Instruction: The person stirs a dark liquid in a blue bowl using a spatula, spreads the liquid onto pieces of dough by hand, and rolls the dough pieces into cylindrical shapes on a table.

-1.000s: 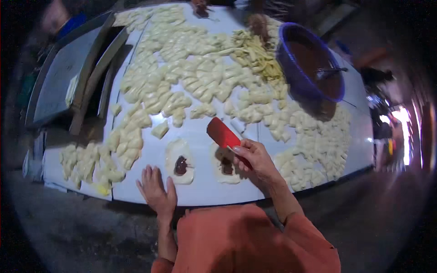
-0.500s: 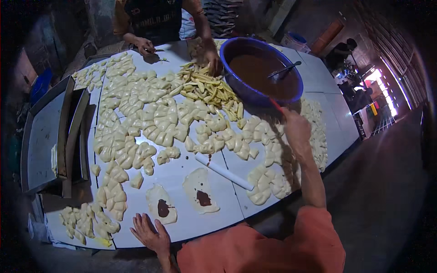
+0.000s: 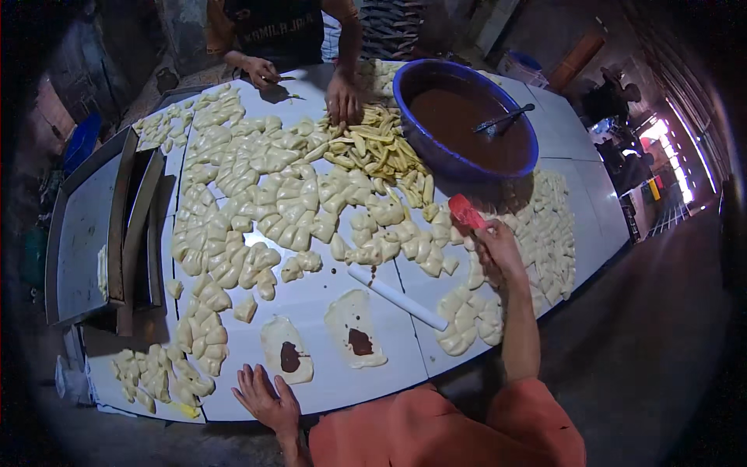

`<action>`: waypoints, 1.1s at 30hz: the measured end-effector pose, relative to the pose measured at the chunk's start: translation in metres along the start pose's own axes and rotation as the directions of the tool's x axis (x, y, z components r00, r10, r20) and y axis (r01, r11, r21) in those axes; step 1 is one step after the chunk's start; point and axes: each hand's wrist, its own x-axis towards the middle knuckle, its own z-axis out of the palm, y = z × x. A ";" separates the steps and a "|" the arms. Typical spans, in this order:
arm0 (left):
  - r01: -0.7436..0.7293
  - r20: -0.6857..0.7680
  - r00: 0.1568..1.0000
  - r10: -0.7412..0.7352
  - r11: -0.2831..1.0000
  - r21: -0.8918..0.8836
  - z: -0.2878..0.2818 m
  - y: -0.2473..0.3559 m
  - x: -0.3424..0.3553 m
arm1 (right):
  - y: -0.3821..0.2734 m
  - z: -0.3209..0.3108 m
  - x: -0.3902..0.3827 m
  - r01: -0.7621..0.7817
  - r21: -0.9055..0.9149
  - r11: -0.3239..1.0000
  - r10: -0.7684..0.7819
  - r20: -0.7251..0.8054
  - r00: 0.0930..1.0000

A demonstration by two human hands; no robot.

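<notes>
My right hand grips a red plastic scoop, held over the dough just below a big blue basin of brown sauce. Flat on the table's near edge rests my left hand, fingers spread and holding nothing. Beside it lie two rolled-out dough sheets, one on the left and one on the right, each bearing a dark brown dab of sauce. A white rolling pin lies slantwise to their right. Pale dough pieces cover much of the table.
Across the table, a co-worker's hand touches a heap of yellow sliced strips; the other hand holds a small knife. Metal trays lean at the left edge. A dark-handled utensil stands in the basin.
My right hand has drawn the red scoop away from the basin, back toward me over the dough. My left hand stays flat on the table. The co-worker's hand shifted at the yellow strips.
</notes>
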 end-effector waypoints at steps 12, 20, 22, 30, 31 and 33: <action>0.034 0.038 0.999 -0.034 0.999 0.005 -0.006 0.005 0.002 | -0.038 0.117 0.079 0.535 -0.673 0.511 -0.754 -0.052 0.654; 0.039 0.078 0.996 -0.041 0.999 0.027 -0.012 0.006 0.003 | -0.096 0.155 0.102 0.451 -0.752 0.481 -0.422 0.253 0.871; 0.031 0.068 0.997 -0.032 0.999 0.013 -0.011 0.006 0.003 | -0.092 0.161 0.113 0.406 -0.754 0.516 -0.379 0.224 0.898; 0.029 0.040 0.999 -0.028 0.999 -0.034 -0.010 0.006 0.003 | -0.088 0.146 0.119 0.369 -0.708 0.602 -0.258 0.265 0.929; 0.049 0.061 0.997 -0.046 0.998 -0.038 -0.014 0.010 0.004 | -0.082 0.140 0.115 0.376 -0.555 0.742 -0.311 0.211 0.927; 0.030 0.041 0.999 -0.029 0.999 -0.030 -0.009 0.009 0.004 | -0.071 0.124 0.110 0.414 -0.313 0.855 -0.388 0.144 0.910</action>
